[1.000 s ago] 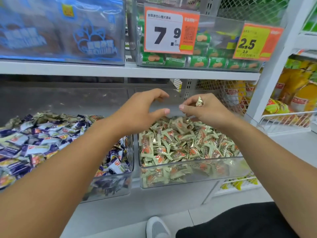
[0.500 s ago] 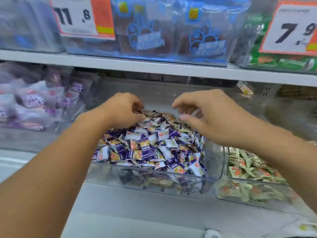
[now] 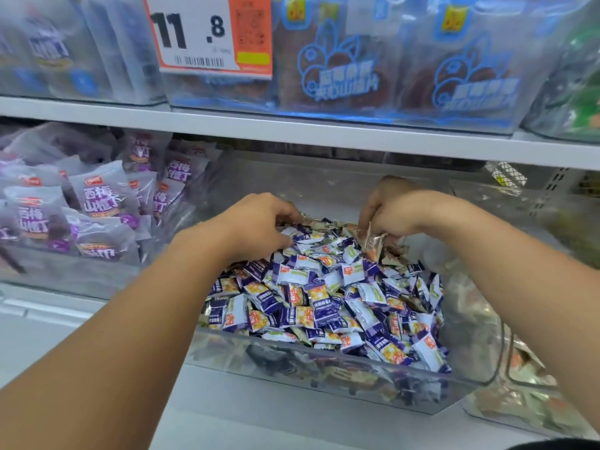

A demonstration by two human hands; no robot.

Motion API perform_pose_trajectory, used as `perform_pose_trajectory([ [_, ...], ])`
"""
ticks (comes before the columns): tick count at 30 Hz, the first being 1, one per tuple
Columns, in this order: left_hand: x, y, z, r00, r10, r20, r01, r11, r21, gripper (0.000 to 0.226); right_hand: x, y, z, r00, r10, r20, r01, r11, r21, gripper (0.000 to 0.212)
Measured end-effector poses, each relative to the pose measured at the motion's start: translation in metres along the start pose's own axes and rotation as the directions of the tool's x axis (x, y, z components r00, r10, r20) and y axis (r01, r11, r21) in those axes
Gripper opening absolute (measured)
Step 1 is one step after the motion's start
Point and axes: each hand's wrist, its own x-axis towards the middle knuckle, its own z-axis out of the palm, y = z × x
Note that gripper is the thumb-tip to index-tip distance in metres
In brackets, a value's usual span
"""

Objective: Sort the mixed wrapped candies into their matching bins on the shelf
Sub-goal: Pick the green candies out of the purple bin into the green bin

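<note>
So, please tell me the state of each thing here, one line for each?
left hand: fingers curled down into the candies, grip hidden.
right hand: pinches a pale wrapped candy.
clear bin: open on top, full of purple wrapped candies, some pale ones at the back.
price tag: hangs on the upper bin, reads 11.8.

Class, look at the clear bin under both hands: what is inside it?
The clear bin holds a heap of purple-and-white candies, with a few beige-wrapped ones at the back by the right hand. The left hand covers some candies; the bin's bottom is hidden.
</note>
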Motion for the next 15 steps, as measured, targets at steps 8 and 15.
perform_pose_trajectory([
  [8, 0.021, 0.024, 0.002, 0.998, -0.003, 0.060, 0.010, 0.994, -0.113, 0.022, -0.007, 0.006, -0.003, 0.988, 0.153, -0.036, -0.096, 0.765, 0.637, 0.017],
  [15, 0.023, 0.020, 0.004, 0.998, -0.013, 0.059, 0.007, 0.995, 0.095, 0.026, 0.009, 0.008, -0.020, 0.998, -0.065, 0.026, 0.067, 0.992, -0.108, 0.042],
])
